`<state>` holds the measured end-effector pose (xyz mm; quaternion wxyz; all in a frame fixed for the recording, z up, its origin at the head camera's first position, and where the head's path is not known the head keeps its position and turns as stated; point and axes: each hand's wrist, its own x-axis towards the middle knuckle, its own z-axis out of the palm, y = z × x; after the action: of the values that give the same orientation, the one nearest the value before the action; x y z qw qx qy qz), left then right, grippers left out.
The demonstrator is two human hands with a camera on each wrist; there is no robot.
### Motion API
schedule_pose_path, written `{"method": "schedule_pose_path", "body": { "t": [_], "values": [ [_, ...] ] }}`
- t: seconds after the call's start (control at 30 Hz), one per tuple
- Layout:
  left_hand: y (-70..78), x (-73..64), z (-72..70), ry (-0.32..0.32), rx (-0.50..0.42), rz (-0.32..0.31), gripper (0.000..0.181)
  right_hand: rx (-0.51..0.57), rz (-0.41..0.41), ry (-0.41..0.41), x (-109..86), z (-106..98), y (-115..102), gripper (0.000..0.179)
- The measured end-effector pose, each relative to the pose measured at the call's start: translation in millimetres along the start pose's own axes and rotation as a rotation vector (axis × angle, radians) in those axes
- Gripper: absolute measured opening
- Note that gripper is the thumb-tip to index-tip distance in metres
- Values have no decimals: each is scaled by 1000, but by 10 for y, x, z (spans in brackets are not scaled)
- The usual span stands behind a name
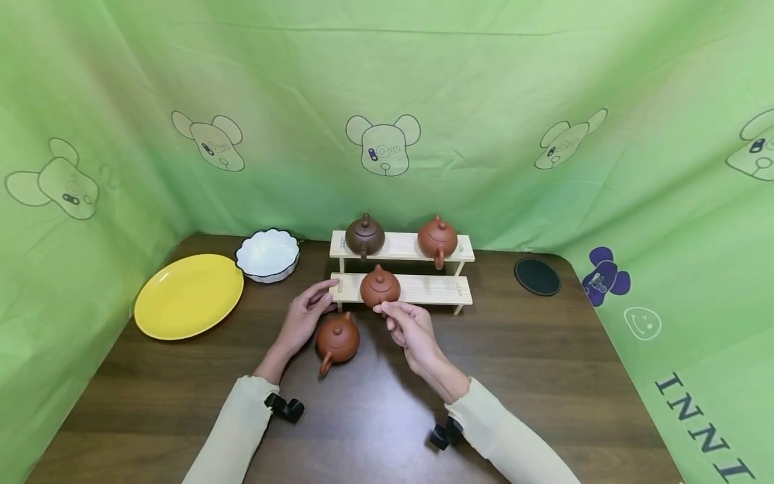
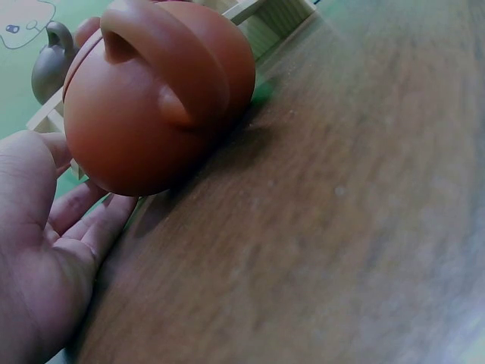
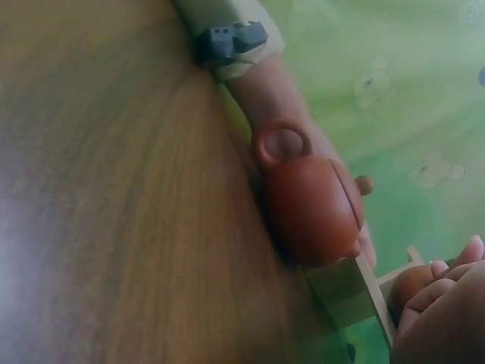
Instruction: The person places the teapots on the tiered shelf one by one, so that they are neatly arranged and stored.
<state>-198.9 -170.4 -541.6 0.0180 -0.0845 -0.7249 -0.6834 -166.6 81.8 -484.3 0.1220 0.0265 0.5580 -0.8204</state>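
Observation:
On the lower step of a pale wooden stand (image 1: 423, 289) sits a reddish-brown clay teapot (image 1: 379, 286). My right hand (image 1: 414, 333) pinches the near side of that teapot, where its handle is mostly hidden by the fingers. At the left end of the lower step, my left hand (image 1: 304, 319) touches the wood with fairly straight fingers. Another reddish-brown teapot (image 1: 337, 338) stands on the table between the hands, its handle toward me; it looms beside the left hand in the left wrist view. The upper step carries a dark brown teapot (image 1: 365, 236) and a reddish one (image 1: 438, 238).
To the left lie a yellow oval plate (image 1: 189, 296) and a white scalloped bowl (image 1: 267, 255) with a dark rim. A round black coaster (image 1: 537, 277) is at the right rear of the brown wooden table (image 1: 544, 403). Green printed cloth (image 1: 484, 81) hangs around the back and sides.

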Motion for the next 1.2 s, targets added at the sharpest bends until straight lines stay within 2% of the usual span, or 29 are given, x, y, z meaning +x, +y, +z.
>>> {"method": "schedule_pose_path", "body": {
  "t": [0.37, 0.47, 0.73, 1.03, 1.2],
  "values": [
    [-60, -1, -14, 9, -20, 80, 36, -14, -14, 2, 127, 78, 50, 20],
    [-42, 0, -8, 9, -22, 72, 37, -31, -13, 0, 159, 111, 57, 18],
    [29, 4, 10, 11, -20, 1, 39, -66, -18, 5, 236, 166, 54, 15],
    [30, 6, 6, 10, -21, 4, 38, -90, -18, -20, 286, 195, 26, 16],
    [13, 6, 10, 12, -26, 9, 38, -92, 14, -42, 304, 157, 11, 15]
  ]
}}
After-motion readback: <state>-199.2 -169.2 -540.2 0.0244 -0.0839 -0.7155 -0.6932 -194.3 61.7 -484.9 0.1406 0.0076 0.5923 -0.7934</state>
